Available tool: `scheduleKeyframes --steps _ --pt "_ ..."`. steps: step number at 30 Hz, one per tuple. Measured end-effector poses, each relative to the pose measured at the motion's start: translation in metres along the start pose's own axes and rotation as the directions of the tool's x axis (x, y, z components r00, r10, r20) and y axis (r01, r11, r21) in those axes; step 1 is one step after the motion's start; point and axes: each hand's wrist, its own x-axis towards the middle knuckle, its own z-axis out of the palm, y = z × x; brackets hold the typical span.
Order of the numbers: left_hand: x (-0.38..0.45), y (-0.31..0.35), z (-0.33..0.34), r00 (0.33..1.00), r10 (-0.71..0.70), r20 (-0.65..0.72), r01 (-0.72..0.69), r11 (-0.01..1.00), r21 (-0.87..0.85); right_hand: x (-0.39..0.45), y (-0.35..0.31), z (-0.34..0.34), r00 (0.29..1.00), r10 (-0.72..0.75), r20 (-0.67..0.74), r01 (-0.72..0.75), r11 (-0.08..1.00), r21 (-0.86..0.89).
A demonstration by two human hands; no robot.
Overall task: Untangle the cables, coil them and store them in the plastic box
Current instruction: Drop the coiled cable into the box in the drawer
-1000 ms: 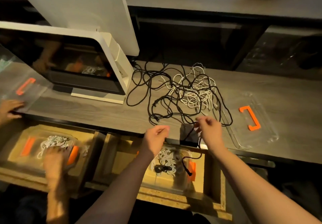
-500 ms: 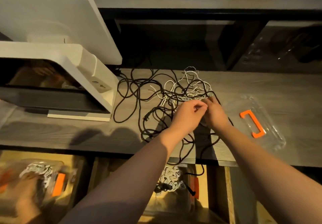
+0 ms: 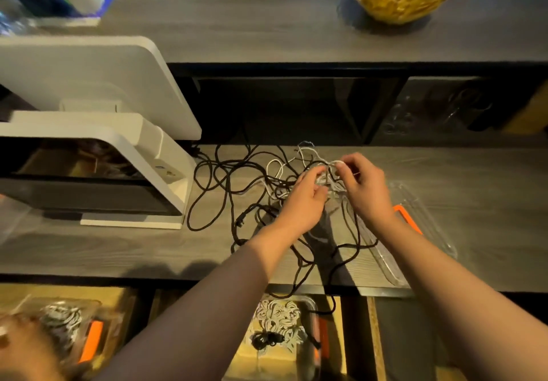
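Bare bench [image 3: 103, 250] is left open in front of the white terminal [image 3: 142, 155], which blocks the left. The middle is covered by tangled cables [image 3: 225, 191], the right by a clear lid [image 3: 421, 226].

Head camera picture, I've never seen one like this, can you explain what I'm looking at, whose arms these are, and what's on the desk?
There is no machine here. The camera sits on a person's head and looks down, so the two arms reaching in are that person's own. The left hand and right hand both pinch strands of the tangle of cables, black and white, lying on the grey desk. Beside it, under the right forearm, lies a clear lid with an orange handle. A white monitor stands to the left. Below the desk edge sits a plastic box already holding coiled cables.
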Motion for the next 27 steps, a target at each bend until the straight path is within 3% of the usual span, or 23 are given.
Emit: scheduleKeyframes --steps 5,12,17,21,25,27 --pt "-0.012 0.038 -0.011 0.988 0.073 -0.137 -0.081 0.996 -0.049 0.003 -0.054 -0.025 0.995 -0.093 0.032 0.086 0.981 0.172" --pt "-0.035 0.057 -0.018 0.951 0.238 -0.2 -0.174 0.941 0.289 0.0 -0.104 -0.06 0.989 -0.083 -0.12 0.127 0.895 0.427" --pt "-0.039 0.049 -0.027 0.917 0.278 -0.287 -0.119 0.875 0.468 -0.007 -0.106 -0.086 0.987 0.01 -0.157 0.08 0.829 0.553" --pt "-0.043 0.055 -0.049 0.845 0.291 -0.449 -0.073 0.894 0.442 -0.015 -0.083 -0.095 0.995 0.084 -0.043 -0.053 0.876 0.48" --pt "-0.044 0.062 -0.07 0.786 0.395 -0.475 -0.014 0.78 0.625 -0.024 -0.062 -0.096 0.988 0.153 0.032 -0.154 0.916 0.371" --pt "-0.048 0.067 -0.075 0.752 0.44 -0.491 -0.036 0.771 0.636 -0.027 -0.056 -0.096 0.987 0.152 0.052 -0.16 0.942 0.296"
